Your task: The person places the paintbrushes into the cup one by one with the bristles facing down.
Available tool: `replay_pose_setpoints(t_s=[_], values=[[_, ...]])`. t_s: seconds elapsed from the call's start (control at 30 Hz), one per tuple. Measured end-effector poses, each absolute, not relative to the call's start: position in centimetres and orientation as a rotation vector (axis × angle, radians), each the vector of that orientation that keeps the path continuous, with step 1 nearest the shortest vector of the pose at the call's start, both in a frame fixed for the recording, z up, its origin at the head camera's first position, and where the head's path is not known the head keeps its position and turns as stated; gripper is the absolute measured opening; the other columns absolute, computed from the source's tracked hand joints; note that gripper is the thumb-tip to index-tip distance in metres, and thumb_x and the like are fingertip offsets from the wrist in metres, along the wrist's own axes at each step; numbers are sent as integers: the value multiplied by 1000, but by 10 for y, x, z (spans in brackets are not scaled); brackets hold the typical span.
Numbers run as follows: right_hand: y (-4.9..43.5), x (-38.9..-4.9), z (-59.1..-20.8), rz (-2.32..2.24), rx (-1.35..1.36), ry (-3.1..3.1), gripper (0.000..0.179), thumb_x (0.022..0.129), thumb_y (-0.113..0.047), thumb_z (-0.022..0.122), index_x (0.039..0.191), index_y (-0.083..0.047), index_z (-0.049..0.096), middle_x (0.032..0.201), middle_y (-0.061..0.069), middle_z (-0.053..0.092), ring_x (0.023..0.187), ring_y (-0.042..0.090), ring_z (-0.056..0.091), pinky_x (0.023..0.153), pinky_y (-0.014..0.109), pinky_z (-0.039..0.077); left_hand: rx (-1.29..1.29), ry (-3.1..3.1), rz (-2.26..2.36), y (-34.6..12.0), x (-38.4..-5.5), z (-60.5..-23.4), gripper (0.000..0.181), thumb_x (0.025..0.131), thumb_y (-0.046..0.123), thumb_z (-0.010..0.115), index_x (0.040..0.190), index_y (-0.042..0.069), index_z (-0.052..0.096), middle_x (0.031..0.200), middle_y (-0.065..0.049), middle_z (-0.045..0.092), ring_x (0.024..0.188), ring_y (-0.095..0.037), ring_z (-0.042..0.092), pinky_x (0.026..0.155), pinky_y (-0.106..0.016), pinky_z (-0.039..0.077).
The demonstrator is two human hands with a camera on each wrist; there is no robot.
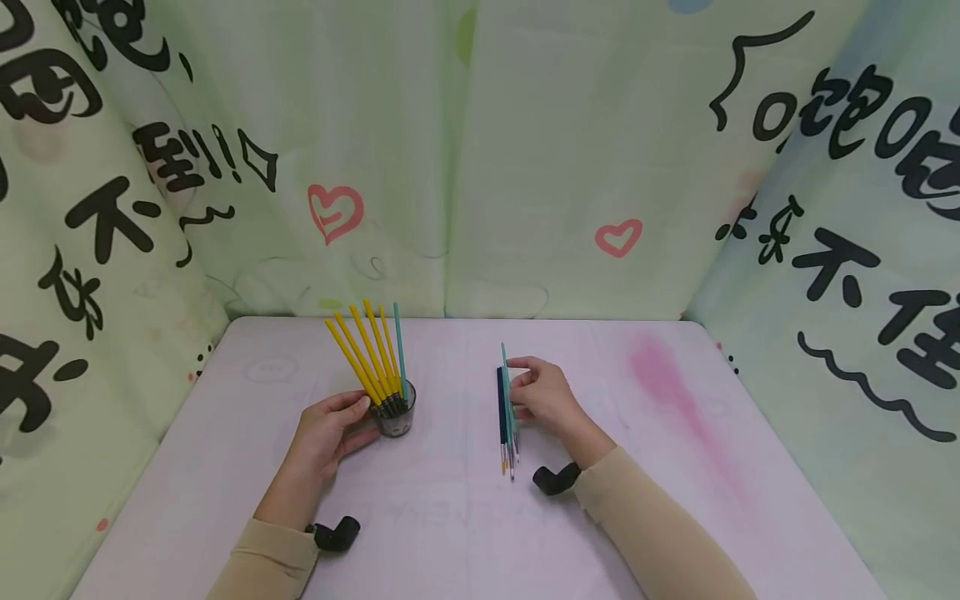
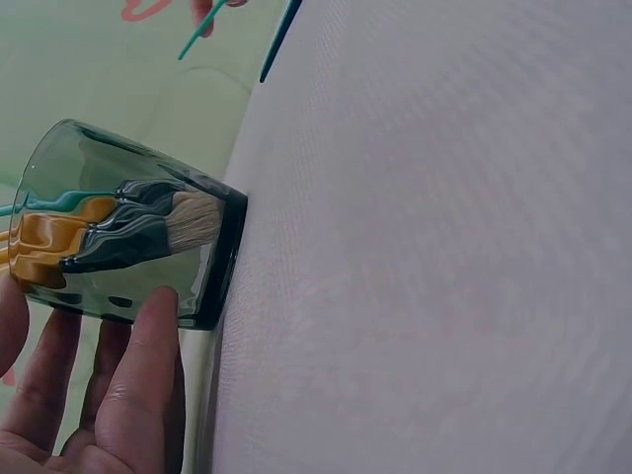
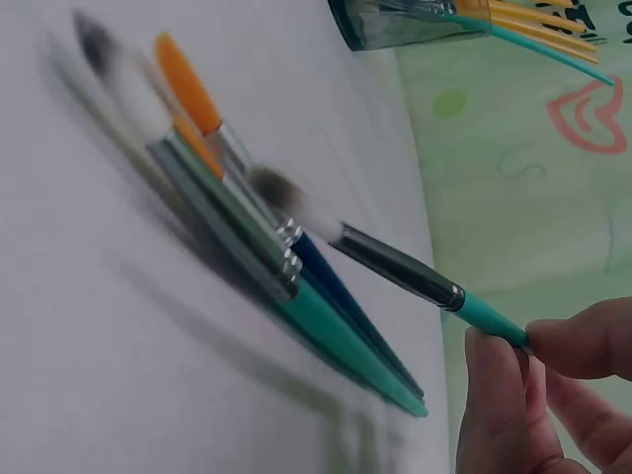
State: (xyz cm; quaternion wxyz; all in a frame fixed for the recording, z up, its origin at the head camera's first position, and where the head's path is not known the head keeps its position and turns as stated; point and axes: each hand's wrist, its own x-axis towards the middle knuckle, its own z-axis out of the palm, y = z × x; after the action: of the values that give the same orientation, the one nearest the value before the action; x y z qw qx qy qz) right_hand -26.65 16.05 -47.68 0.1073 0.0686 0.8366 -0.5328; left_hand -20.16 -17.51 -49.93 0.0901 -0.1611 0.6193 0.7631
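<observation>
A clear, tinted glass (image 1: 395,422) holds several yellow-handled paintbrushes (image 1: 367,354) and a teal-handled one (image 1: 400,346), bristles down. My left hand (image 1: 330,433) holds the glass from its left side, thumb near the rim and fingers lower on the wall, as the left wrist view shows. Between thumb and fingertips, my right hand (image 1: 547,392) pinches the teal handle of a paintbrush (image 3: 405,265), its dark-and-white tip angled down. Close under it lie other paintbrushes (image 3: 237,227) on the table: one dark blue, others teal, with orange or dark-and-white bristles.
The pale pink table (image 1: 450,533) has a darker pink smear (image 1: 675,392) at right. Light green curtains (image 1: 570,150) with black writing and red hearts surround its back and sides. Black wrist mounts (image 1: 336,534) stick out beside both sleeves.
</observation>
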Motion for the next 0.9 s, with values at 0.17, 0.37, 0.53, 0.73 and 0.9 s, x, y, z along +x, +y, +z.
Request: replay_pose_setpoints(t_s=[0.17, 0.37, 0.53, 0.73, 0.9], values=[[152, -264, -469, -1726, 164, 2423, 56, 93, 5, 71, 145, -15, 64, 101, 8, 62, 80, 21, 63, 64, 32, 67, -488, 1843, 2267, -175, -201, -500, 49, 107, 13, 68, 151, -4, 56, 139, -13, 66, 106, -15, 72, 97, -44, 67], [142, -262, -464, -1855, 108, 2372, 57, 94, 7, 70, 147, -11, 62, 99, 7, 60, 81, 21, 63, 64, 32, 67, -490, 1846, 2267, -174, -201, -500, 48, 107, 13, 67, 151, -3, 56, 145, -17, 63, 107, -16, 72, 97, -44, 67], [132, -260, -461, -1895, 82, 2369, 56, 95, 6, 71, 148, -13, 61, 99, 7, 60, 82, 21, 64, 66, 32, 68, -495, 1840, 2271, -174, -201, -500, 48, 107, 13, 68, 150, -3, 57, 143, -16, 64, 107, -16, 73, 96, -44, 67], [117, -256, -452, -2000, 41, 2344, 58, 94, 7, 71, 146, -15, 62, 101, 8, 60, 75, 21, 66, 68, 33, 69, -492, 1833, 2276, -175, -201, -500, 48, 106, 12, 68, 150, -4, 57, 138, -12, 67, 107, -16, 73, 96, -43, 67], [105, -253, -446, -2101, -9, 2303, 57, 94, 7, 70, 145, -16, 62, 103, 8, 60, 73, 18, 67, 71, 35, 70, -482, 1828, 2284, -175, -202, -499, 48, 107, 11, 67, 150, -5, 56, 128, -5, 71, 105, -15, 73, 94, -42, 68]])
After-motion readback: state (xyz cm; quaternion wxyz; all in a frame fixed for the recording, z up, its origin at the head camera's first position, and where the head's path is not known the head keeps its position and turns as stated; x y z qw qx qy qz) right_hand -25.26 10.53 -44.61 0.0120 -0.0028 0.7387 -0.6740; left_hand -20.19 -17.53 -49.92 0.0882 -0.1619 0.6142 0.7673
